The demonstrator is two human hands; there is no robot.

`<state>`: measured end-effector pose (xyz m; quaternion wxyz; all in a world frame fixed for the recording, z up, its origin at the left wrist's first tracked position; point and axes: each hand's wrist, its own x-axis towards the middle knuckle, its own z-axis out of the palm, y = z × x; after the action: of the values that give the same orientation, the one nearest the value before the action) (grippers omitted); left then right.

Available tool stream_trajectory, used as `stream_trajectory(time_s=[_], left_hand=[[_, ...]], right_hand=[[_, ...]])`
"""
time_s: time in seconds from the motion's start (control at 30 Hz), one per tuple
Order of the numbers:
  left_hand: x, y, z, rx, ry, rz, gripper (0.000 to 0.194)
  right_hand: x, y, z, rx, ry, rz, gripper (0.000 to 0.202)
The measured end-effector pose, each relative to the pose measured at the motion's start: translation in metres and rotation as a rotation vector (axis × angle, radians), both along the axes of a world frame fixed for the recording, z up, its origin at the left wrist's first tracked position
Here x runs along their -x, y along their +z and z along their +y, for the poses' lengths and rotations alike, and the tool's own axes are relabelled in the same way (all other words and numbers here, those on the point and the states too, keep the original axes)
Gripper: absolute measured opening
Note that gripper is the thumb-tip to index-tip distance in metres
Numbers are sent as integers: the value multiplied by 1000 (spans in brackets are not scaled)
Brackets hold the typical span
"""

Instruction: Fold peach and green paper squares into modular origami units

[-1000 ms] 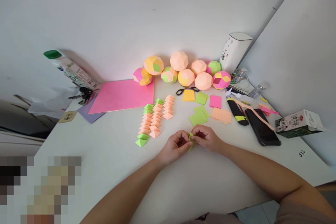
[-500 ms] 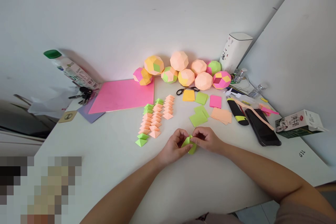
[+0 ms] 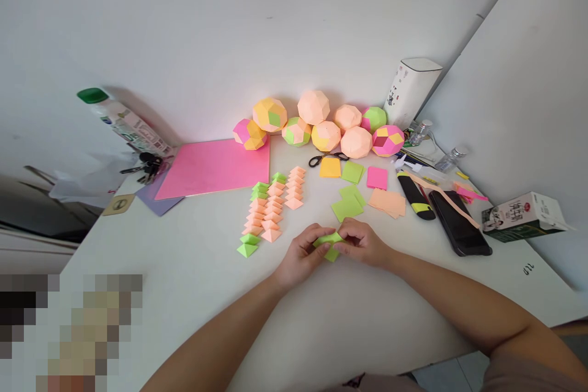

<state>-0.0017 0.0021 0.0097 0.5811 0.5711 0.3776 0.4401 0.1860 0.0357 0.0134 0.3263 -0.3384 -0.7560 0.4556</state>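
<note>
Between my two hands is a small green piece of folded paper (image 3: pixel 332 251), held just above the near part of the white table. My left hand (image 3: pixel 305 254) pinches its left side, thumb in front. On the right side my right hand (image 3: pixel 365 244) grips it between thumb and fingers. Its exact folds are partly covered by my fingertips. Green paper squares (image 3: pixel 348 205) lie just beyond my hands, with peach paper sheets (image 3: pixel 387 203) to their right. Left of my hands stand rows of folded peach paper units (image 3: pixel 272 208), with a few green folded units (image 3: pixel 248 250) among them.
Several paper balls (image 3: pixel 313 107) line the wall, near black scissors (image 3: pixel 328 159). A pink sheet (image 3: pixel 215 165) lies back left. To the right are a box cutter (image 3: pixel 416 196), a phone (image 3: pixel 459 223) and a milk carton (image 3: pixel 523 217). A green-capped bottle (image 3: pixel 126 122) leans at left.
The green paper has been turned and its near end sits slightly higher now. My right fingers have shifted a little on it; both hands keep their hold.
</note>
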Motion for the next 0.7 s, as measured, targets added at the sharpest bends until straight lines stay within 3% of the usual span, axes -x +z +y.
stream_trajectory(time_s=[0.3, 0.5, 0.7], left_hand=[[-2, 2, -1, 31, 3, -21, 31], [-5, -4, -1, -91, 53, 122, 31], [-6, -1, -4, -183, 85, 293, 32]], right_hand=[[-3, -6, 1, 106, -44, 92, 25], [-1, -1, -2, 209, -63, 151, 21], [-2, -2, -3, 281, -69, 179, 19]])
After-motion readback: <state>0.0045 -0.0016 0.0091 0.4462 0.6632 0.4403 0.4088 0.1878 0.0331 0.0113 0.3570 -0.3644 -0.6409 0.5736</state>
